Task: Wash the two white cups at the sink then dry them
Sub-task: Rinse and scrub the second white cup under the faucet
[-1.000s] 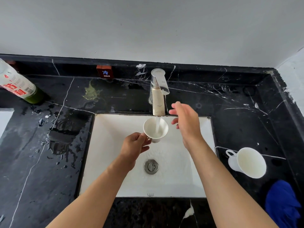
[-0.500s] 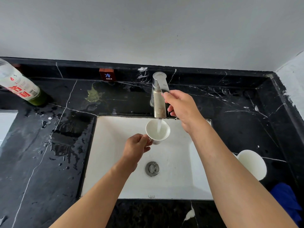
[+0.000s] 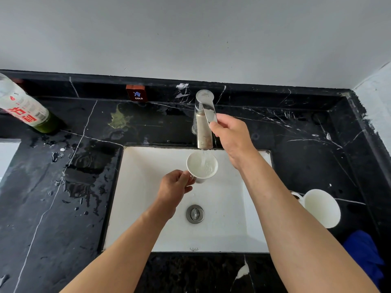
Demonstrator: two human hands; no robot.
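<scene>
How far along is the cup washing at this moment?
Nothing looks finished yet. In hand: the left hand holds the first cup under the running faucet, water filling it, while the right hand has a grip on the faucet lever. Left: the second cup lies on its side on the counter, apparently unwashed, and the blue cloth sits unused, so both cups remain to be dried.

This looks like a washroom or pantry corner. A white sink [image 3: 148, 208] sits sunk into a wet black marble worktop [image 3: 53, 208], with a steel tap [image 3: 204, 121] and a "COLD" label [image 3: 136, 94] against a plain wall [image 3: 190, 34].
</scene>
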